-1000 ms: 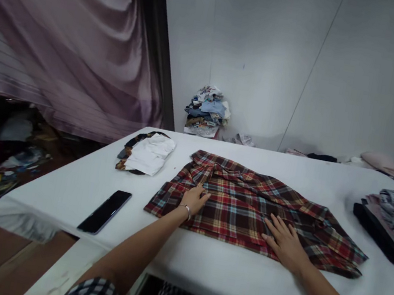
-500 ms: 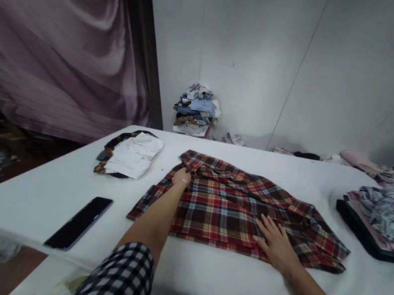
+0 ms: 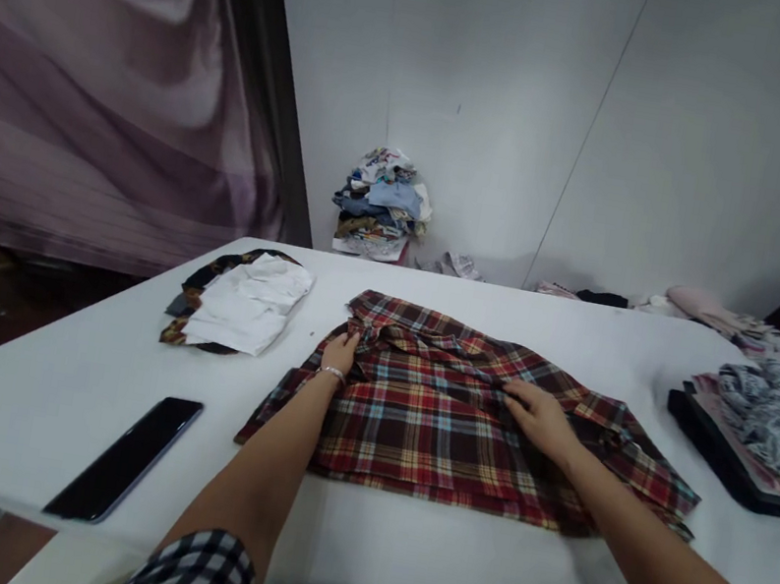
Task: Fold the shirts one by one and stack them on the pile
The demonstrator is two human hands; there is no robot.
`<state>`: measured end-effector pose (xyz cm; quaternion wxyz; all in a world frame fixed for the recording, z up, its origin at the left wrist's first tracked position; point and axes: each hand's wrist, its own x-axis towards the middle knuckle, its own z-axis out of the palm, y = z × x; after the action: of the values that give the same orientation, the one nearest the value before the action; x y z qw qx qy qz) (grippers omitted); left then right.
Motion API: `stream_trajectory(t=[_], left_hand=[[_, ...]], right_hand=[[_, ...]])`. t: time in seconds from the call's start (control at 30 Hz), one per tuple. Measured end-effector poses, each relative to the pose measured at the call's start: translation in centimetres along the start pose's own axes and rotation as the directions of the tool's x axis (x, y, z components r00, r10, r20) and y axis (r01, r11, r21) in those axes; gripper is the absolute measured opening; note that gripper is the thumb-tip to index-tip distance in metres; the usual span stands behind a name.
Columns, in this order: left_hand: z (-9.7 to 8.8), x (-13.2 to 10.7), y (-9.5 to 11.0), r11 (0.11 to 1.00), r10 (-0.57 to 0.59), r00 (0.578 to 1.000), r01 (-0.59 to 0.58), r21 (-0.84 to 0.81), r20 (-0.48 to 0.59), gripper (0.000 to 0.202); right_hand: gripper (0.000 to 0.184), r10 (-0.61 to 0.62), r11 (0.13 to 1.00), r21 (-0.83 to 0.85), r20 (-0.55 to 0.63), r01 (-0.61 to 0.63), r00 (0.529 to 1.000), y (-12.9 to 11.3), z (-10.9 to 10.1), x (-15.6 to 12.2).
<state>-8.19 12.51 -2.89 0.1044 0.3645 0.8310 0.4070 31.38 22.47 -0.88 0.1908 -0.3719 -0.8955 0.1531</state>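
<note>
A brown, red and yellow plaid shirt (image 3: 425,438) lies sideways across the white table, its front edges creased along the middle. My left hand (image 3: 338,355), with a bracelet at the wrist, is closed on the cloth near the shirt's left end; its fingertips are partly hidden in the folds. Around a fold in the middle of the shirt, my right hand (image 3: 539,419) has its thumb and fingers pinched together. The part of the shirt beneath my right forearm is covered.
A black phone (image 3: 127,457) lies near the table's (image 3: 47,374) front left edge. Behind it sits a white folded garment (image 3: 249,303) on darker ones. Folded clothes (image 3: 778,427) are stacked at the right. A tall clothes pile (image 3: 381,206) stands beyond the table, by the wall.
My right hand has lifted from lying flat on the shirt's lower part and moved up to its middle fold, fingers closing. My left hand stays at the left end. The view has shifted slightly.
</note>
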Motion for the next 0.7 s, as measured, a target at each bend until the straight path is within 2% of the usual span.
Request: stream_trajectory(t=[0.1, 0.2, 0.3, 0.4, 0.47, 0.57, 0.63, 0.7], left_hand=[[-0.2, -0.1, 0.0, 0.999, -0.027, 1.000, 0.027, -0.022, -0.004, 0.041], [-0.5, -0.2, 0.0, 0.997, -0.052, 0.999, 0.052, -0.050, -0.010, 0.040], [-1.1, 0.2, 0.0, 0.992, -0.086, 0.996, 0.084, -0.089, -0.012, 0.033], [-1.5, 0.9, 0.2, 0.980, -0.138, 0.990, 0.136, -0.143, 0.000, 0.022], [-1.5, 1.5, 0.6, 0.962, -0.191, 0.981, 0.191, -0.194, 0.016, 0.021], [-1.2, 2.0, 1.5, 0.922, -0.265, 0.964, 0.262, -0.283, 0.031, 0.020], [-1.2, 2.2, 2.2, 0.896, -0.293, 0.956, 0.285, -0.339, 0.030, 0.017], [-1.5, 2.1, 2.8, 0.874, -0.309, 0.951, 0.292, -0.388, 0.019, 0.017]], right_hand=[[0.040, -0.047, 0.999, 0.014, 0.012, 0.047, 0.999, -2.5, 1.2, 5.4], [0.049, -0.113, 0.992, -0.045, 0.111, 0.118, 0.987, -5.6, 3.7, 9.2], [0.042, -0.006, 0.986, -0.161, 0.174, 0.034, 0.985, -7.2, 5.7, 11.4], [0.038, 0.119, 0.974, -0.209, 0.156, -0.085, 0.980, -7.2, 6.2, 12.6], [0.039, 0.122, 0.974, -0.209, 0.155, -0.088, 0.980, -7.1, 6.0, 12.7], [0.044, -0.014, 0.991, -0.134, 0.081, 0.024, 0.997, -8.4, 5.9, 12.0], [0.041, -0.161, 0.987, 0.026, 0.041, 0.160, 0.986, -10.2, 6.4, 11.2], [0.034, -0.246, 0.938, 0.265, 0.056, 0.223, 0.968, -12.5, 7.5, 10.8]])
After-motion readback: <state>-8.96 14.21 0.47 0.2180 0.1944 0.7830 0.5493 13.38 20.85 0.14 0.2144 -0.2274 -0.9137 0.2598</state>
